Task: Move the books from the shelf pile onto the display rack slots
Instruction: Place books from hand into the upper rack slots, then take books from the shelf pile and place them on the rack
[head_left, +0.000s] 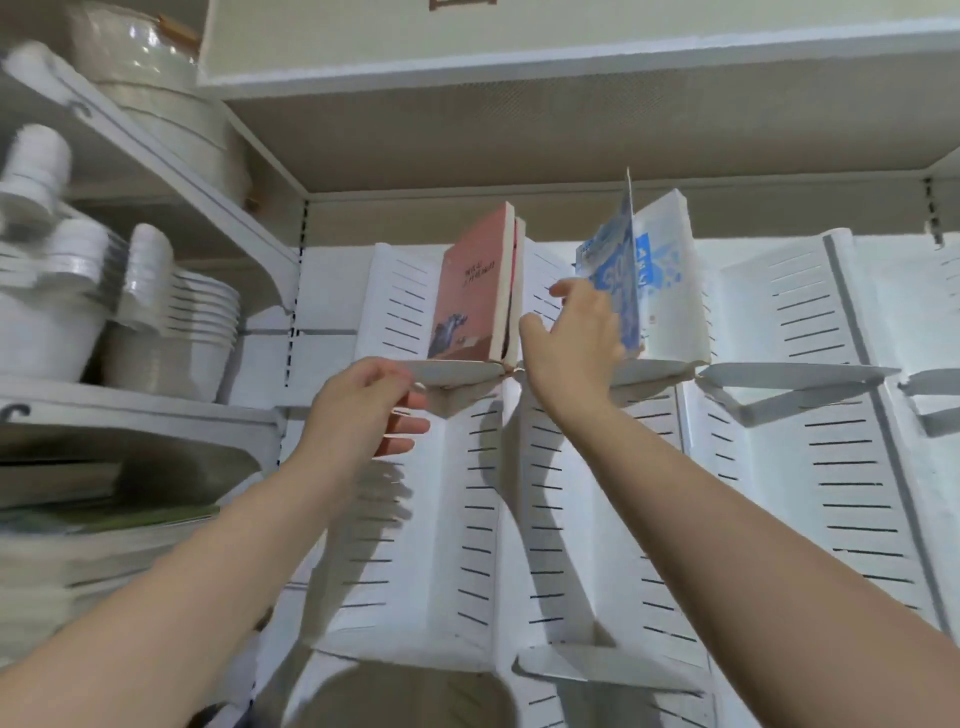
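L forearm (197, 587) and R forearm (753, 519) reach up from the bottom edge toward the white slotted display rack (841, 415). Left hand (363, 410) sits just under the front ledge (457, 370) of the left upper slot, fingers loosely straight and a bit apart, holding nothing; contact w/ the ledge can't be told. Pink book (472, 291) stands upright on that ledge, cover facing left. Right hand (576, 338) is at the next slot over, gripping the blue book (615, 280) low on its edge: fingers tucked behind the cover, thumb spread away to the left. Blue book is tilted, upper corner sticking up, just in front of a white book (670, 291) standing in the same slot. Book pile (88, 525) lies blurred on the lower-left shelf; stacked white bowls (197, 317) sit on the shelf above it.
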